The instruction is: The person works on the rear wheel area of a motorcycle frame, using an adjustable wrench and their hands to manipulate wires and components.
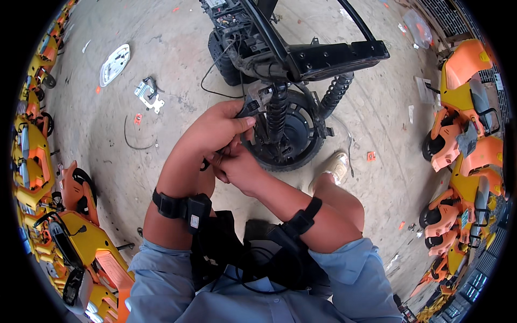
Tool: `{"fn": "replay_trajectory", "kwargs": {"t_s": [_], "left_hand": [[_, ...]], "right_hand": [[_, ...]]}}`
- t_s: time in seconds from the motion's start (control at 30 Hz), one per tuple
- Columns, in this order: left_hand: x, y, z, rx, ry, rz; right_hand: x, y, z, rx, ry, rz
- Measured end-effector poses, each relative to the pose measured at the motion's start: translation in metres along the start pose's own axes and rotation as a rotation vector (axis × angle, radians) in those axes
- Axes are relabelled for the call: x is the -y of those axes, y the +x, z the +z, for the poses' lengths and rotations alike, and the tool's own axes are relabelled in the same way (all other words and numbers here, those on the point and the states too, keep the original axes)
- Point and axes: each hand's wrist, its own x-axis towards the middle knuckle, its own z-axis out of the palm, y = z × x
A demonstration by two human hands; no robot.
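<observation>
One concrete floor (177,64), scattered with loose parts and scraps, extending under everything. Two rows of yellow-and-orange scooters: one row (81,237) along the left side, one row (463,81) along the right. Next in size, a stripped black vehicle frame (334,60), standing at the far side, slightly right of centre, with exposed wiring toward its far left. Under the frame, a black wheel (295,133), upright, just beyond the hands; farther left, a second tyre (223,59). Near the wheel, two coil-spring shock absorbers: one (278,113) on the left, one (336,96) on the right, tilted.

Left hand (218,126): positioned just left of the wheel, fingers grasping a black part between thumb and forefinger. Right hand (234,168): nearer, just below the left hand, fingers curled inward; cannot tell what, if anything, is grasped.

To the far left, a white panel (114,65), lying flat on the floor. Nearer, a metal bracket (148,97). Nearer still, a thin dark cable (127,141), bent, with an orange tag (138,119) close by. Another orange tag (371,156) well to the right. Smallest: the black part (250,109) at the left fingers, and a dark loop (204,164) just left of the right fingers.
</observation>
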Motion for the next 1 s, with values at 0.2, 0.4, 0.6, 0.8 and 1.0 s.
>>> {"fn": "replay_trajectory", "kwargs": {"t_s": [0.2, 0.4, 0.6, 0.8, 1.0], "left_hand": [[0.002, 0.000, 0.008, -0.095, 0.084, 0.040], [0.021, 0.012, -0.001, 0.016, 0.091, 0.122], [0.009, -0.003, 0.003, 0.007, 0.023, 0.052], [0.028, -0.005, -0.001, 0.089, 0.031, 0.128], [0.028, -0.009, 0.005, 0.238, -0.314, 0.178]], "right_hand": [[0.003, 0.002, -0.006, 0.042, -0.156, -0.001], [0.015, -0.016, 0.005, -0.006, -0.272, 0.078], [0.033, -0.038, 0.004, 0.022, -0.303, 0.091], [0.023, -0.066, -0.002, -0.128, -0.571, 0.075], [0.047, -0.095, -0.016, -0.191, -0.307, 0.036]]}}
